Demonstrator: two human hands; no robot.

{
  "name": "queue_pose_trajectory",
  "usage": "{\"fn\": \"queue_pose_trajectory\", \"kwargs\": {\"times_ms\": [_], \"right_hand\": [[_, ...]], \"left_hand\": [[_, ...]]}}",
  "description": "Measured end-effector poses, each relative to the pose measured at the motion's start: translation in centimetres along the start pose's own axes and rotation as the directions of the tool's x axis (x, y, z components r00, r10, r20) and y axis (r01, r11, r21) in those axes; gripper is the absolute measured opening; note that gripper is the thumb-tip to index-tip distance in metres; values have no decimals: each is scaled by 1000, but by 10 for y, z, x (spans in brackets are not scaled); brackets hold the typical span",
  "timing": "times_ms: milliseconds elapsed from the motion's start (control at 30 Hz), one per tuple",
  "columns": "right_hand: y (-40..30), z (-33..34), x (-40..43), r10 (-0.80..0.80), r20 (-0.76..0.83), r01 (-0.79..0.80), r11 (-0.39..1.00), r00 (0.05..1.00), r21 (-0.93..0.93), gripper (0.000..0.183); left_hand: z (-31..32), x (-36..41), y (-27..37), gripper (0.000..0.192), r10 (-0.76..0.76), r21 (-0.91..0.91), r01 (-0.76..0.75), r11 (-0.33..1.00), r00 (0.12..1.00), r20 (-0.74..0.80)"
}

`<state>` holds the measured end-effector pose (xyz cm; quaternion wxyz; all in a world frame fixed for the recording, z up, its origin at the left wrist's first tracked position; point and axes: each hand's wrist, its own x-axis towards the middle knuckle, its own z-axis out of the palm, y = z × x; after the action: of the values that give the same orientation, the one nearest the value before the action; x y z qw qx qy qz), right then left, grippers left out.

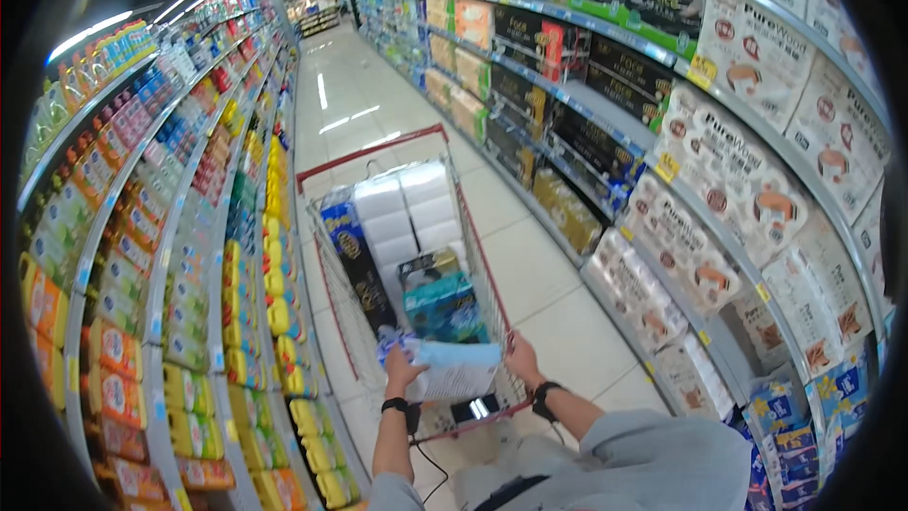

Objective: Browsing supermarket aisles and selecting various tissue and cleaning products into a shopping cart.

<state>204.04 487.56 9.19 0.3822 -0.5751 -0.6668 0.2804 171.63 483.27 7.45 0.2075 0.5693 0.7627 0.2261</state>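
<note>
A wire shopping cart (473, 234) with red rims stands in front of me in the aisle. My left hand (403, 369) grips the left end of a light blue and white soft package (454, 365) at the near end of the cart. On the cart's right side, my right hand (521, 358) is closed around the red rim. White paper-roll packs (404, 206) fill the far part of the basket. A long black and blue tissue pack (362, 273) leans along its left side. Nearer lies a teal pack (443, 309), beside a black and gold one (429, 264).
Shelves of yellow, orange and green bottles (241, 305) line the left. To the right, shelves hold white paper packs (731, 170) and black tissue packs (624, 78). A tiled floor (333, 78) runs ahead between them. A dark glossy flat object (474, 408) sits by the cart's near end.
</note>
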Motion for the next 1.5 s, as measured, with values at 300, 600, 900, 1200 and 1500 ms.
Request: {"fn": "queue_pose_trajectory", "kwargs": {"times_ms": [300, 600, 900, 1200, 1500], "right_hand": [[-5, 66, 80, 110, 50, -110, 994, 993, 0, 40], [7, 114, 165, 41, 20, -40, 999, 999, -6, 50], [-2, 161, 252, 68, 156, -92, 985, 985, 149, 46], [11, 197, 327, -65, 185, 57, 997, 981, 49, 47], [-10, 222, 341, 330, 113, -282, 908, 937, -311, 70]], "left_hand": [[21, 90, -72, 138, 32, -260, 99, 961, 890, 456], [7, 119, -38, 77, -17, -183, 20, 983, 1000, 16], [-177, 110, 35, 71, 238, -59, -271, 961, 915, -325], [-315, 50, 106, 68, 149, -57, -223, 973, 800, -582], [-332, -16, 147, 67, 157, 177, -49, 983, 719, -677]]}}
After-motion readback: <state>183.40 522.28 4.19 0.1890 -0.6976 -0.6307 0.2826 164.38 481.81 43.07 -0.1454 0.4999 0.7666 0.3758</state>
